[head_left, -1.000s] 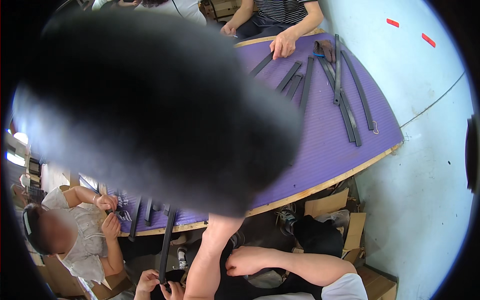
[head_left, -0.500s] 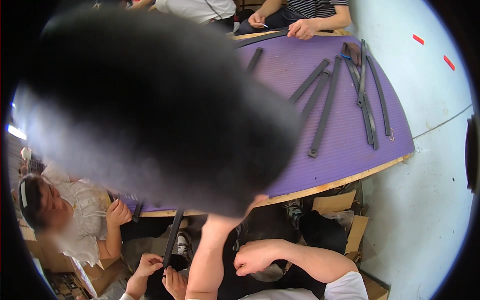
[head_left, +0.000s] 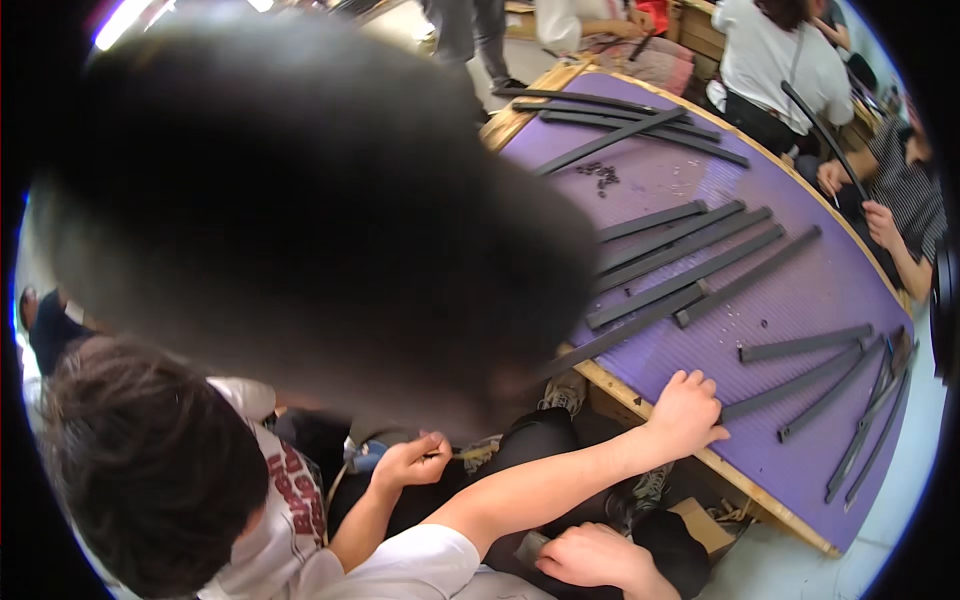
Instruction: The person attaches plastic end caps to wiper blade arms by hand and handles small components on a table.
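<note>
My left arm stretches right across the table's near edge. Its hand (head_left: pixel 688 412) is closed at the near end of a flat black strip (head_left: pixel 785 388), the fingertips on one side and the thumb on the other. Alongside lie two more black strips, an upper one (head_left: pixel 805 343) and a lower one (head_left: pixel 828 400). Low in the view, over my lap, my right hand (head_left: pixel 597 556) is curled with its fingers turned down. By those fingers is a small greyish thing (head_left: pixel 531 549); what they hold, if anything, is hidden.
A big blurred black shape (head_left: pixel 320 230) covers much of the left. Several strips (head_left: pixel 690 278) and small black pieces (head_left: pixel 602 178) lie on the purple mat (head_left: pixel 740 310), edged in wood. A co-worker's hand (head_left: pixel 415 460) is beside my arm. Across the table, another person holds a strip (head_left: pixel 825 135).
The view has swung, bringing more of the table and other people in. My left hand, partly behind the black shape before, has come out to the strip's end. My right hand stays low and curled.
</note>
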A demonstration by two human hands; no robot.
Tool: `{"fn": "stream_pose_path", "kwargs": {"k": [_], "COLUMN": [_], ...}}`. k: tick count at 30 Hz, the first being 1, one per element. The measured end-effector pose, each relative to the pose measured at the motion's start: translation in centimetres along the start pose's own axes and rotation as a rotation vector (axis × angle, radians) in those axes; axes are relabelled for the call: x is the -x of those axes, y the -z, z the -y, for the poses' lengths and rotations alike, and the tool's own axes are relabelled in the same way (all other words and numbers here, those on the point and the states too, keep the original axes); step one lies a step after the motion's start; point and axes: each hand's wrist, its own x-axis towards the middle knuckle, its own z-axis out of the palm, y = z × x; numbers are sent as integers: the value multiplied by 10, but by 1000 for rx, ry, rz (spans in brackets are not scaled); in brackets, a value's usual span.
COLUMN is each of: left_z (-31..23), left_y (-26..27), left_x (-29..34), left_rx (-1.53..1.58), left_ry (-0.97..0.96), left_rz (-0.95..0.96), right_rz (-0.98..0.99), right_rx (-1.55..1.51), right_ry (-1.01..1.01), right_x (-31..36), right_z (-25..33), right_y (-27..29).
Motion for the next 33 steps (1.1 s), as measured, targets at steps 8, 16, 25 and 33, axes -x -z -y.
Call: {"fn": "stream_pose_path", "kwargs": {"k": [8,16,25,33], "left_z": [-6,-4,-15,-25], "left_y": [-18,-16,8,-1], "left_x": [5,7,4,1], "left_rx": [-154,-100,463,959], "left_ry": [35,70,135,225], "left_rz": [-17,-17,-263,-389], "right_rz": [22,-34,-1245,-1697], "right_rx": [93,-104,-1178,-1183], "right_ry": [-106,200,683,410], "right_x": [-23,12,58,68], "right_z": [-8,-12,-54,-81], "right_y": [-28,19,44,51]}}
